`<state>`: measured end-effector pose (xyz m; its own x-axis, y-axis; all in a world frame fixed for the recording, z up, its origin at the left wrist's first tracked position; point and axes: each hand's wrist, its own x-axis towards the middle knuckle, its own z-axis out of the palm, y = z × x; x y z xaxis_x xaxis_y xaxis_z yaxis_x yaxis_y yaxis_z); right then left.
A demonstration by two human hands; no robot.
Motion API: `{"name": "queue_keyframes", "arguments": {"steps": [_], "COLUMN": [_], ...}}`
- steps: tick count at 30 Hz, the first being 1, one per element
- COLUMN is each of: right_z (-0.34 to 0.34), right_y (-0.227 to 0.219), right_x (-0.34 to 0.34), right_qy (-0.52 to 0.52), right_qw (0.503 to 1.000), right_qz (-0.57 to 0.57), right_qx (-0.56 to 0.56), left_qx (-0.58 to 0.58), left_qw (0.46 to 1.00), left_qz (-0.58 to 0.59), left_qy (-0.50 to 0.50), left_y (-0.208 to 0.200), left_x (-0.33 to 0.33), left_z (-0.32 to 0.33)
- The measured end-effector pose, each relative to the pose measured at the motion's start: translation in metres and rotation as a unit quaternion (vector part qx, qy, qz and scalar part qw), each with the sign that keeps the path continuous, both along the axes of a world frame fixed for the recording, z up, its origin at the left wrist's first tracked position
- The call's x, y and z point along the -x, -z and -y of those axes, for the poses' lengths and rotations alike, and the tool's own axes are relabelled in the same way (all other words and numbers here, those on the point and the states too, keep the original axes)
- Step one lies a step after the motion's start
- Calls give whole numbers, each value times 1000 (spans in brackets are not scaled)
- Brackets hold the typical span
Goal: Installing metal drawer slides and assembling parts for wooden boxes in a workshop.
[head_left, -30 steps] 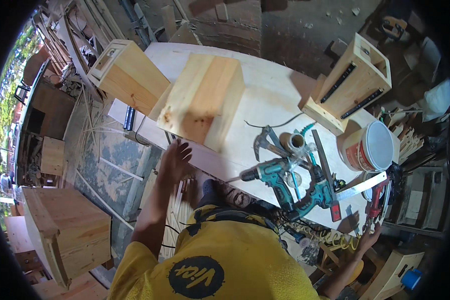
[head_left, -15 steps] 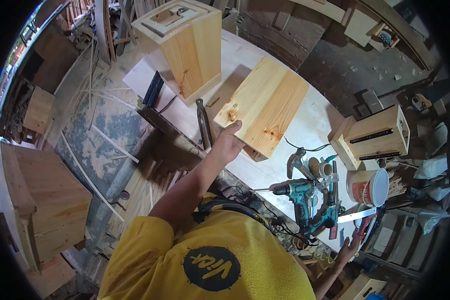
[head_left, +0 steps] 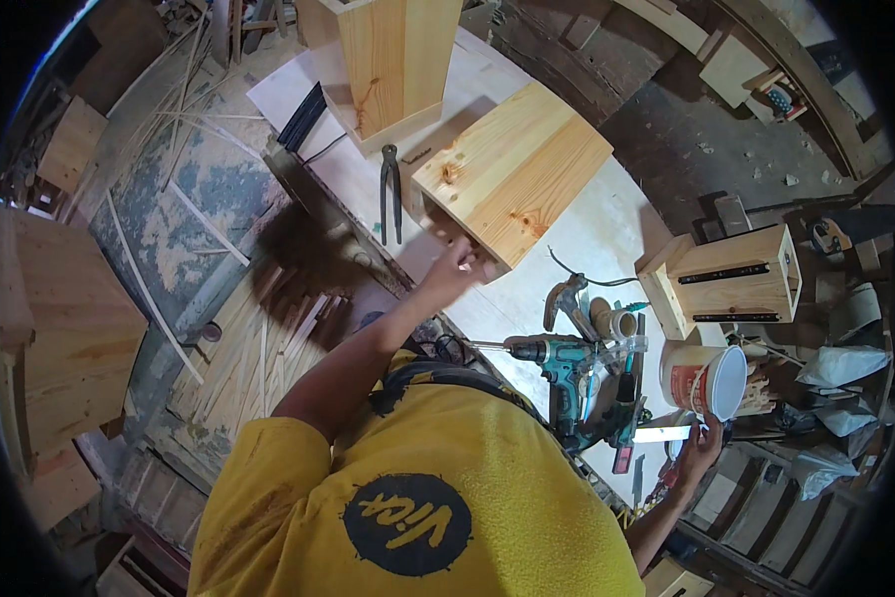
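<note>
My left hand [head_left: 455, 267] reaches across the white workbench [head_left: 587, 234] to the near end of a long pine box [head_left: 512, 169] lying on its side. Its fingers curl on the box's lower corner. My right hand [head_left: 701, 450] rests at the bench's near right edge, just under a white bucket [head_left: 711, 383] and beside a pale flat strip [head_left: 661, 434]. Whether it grips anything is not visible. Black pincers [head_left: 390, 194] lie left of the pine box. A teal cordless drill [head_left: 559, 363] lies between my two hands.
A taller pine box [head_left: 397, 60] stands at the bench's far end. A small wooden box with black strips [head_left: 736, 279] sits at the right, a hammer [head_left: 565, 298] near it. Thin slats [head_left: 253, 348] litter the floor, and a large wooden crate [head_left: 64, 328] stands left.
The view has swung toward the pine box, which now sits nearer the middle. My left hand has moved from the box's top corner down to its near end. My right hand stays by the bucket.
</note>
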<state>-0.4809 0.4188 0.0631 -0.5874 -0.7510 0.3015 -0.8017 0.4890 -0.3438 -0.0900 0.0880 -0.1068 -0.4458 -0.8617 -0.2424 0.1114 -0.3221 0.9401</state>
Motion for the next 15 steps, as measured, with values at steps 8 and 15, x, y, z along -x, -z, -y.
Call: {"name": "queue_keyframes", "arguments": {"steps": [8, 15], "right_z": [3, 2], "right_y": [2, 4], "right_x": [22, 29], "right_qy": [-57, -31], "right_qw": [998, 997], "right_qz": [-16, 71], "right_qx": [-13, 18], "left_qx": [394, 338], "left_qw": [769, 747], "left_qz": [481, 528], "left_qy": [146, 221], "left_y": [60, 51], "left_x": [3, 4], "left_z": [-5, -3]}}
